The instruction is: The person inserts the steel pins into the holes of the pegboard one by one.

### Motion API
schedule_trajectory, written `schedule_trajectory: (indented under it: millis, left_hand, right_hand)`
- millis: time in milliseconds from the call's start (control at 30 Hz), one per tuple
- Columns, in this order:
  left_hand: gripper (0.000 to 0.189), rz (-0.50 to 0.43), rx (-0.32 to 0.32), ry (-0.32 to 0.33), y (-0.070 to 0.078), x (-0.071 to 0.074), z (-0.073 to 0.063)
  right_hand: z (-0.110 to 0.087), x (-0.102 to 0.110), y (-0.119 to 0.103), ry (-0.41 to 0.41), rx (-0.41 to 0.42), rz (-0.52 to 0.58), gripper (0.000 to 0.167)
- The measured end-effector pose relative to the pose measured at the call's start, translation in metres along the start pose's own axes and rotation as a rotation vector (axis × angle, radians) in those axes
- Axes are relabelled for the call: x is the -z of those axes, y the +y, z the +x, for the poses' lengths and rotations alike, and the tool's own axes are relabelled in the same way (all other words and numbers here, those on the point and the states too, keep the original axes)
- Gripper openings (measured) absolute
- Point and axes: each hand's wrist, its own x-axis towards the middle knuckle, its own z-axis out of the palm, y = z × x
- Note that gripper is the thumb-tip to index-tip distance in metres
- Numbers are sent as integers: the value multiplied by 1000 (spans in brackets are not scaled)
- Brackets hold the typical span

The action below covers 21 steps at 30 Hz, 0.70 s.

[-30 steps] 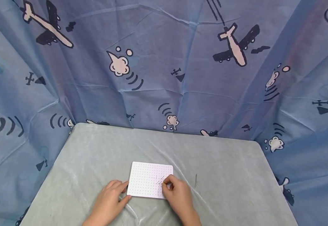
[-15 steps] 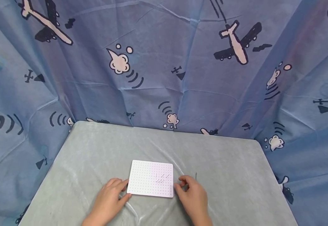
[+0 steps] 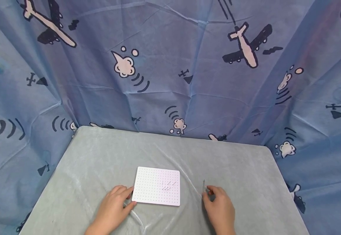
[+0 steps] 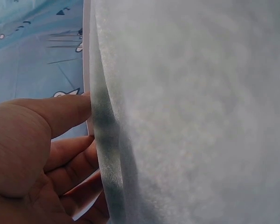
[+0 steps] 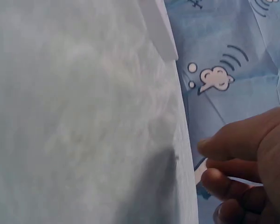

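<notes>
A white board [image 3: 148,186] with a grid of small dots lies on the grey cloth. Several thin dark pin-like pieces [image 3: 166,188] show on its right half. My left hand [image 3: 114,204] holds the board's near left corner, thumb at the front edge and index finger at the left edge. To the right, my right hand [image 3: 219,205] is low over the cloth, thumb and index finger bent toward each other with a small gap. Its fingertips are right at a thin dark sliver [image 3: 204,185] on the cloth. In the right wrist view, nothing shows between the fingers [image 5: 214,147].
Grey, wrinkled cloth [image 3: 105,153] covers the table. Behind and at both sides hangs a blue curtain [image 3: 155,78] printed with airplanes and clouds. The board's side edge [image 5: 159,28] appears at the top of the right wrist view.
My right hand has left the board's right side and moved right to the thin sliver on the cloth. The pieces it covered are now visible. My left hand has stayed at the corner.
</notes>
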Motion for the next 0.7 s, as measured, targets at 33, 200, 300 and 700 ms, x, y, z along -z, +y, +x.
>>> schedule_trajectory:
  millis: [33, 200, 300, 700]
  left_hand:
    - [53, 0, 0, 1, 0, 0, 0]
    - [53, -11, 12, -6, 0, -1, -1]
    - [53, -12, 12, -6, 0, -1, 0]
    - [53, -11, 17, -6, 0, 0, -1]
  right_hand:
    - [0, 1, 2, -7, -7, -12, 26]
    - [3, 2, 7, -74, -40, -47, 23]
    - [3, 0, 8, -97, -52, -68, 20]
    - [10, -3, 3, -116, -17, -123, 14]
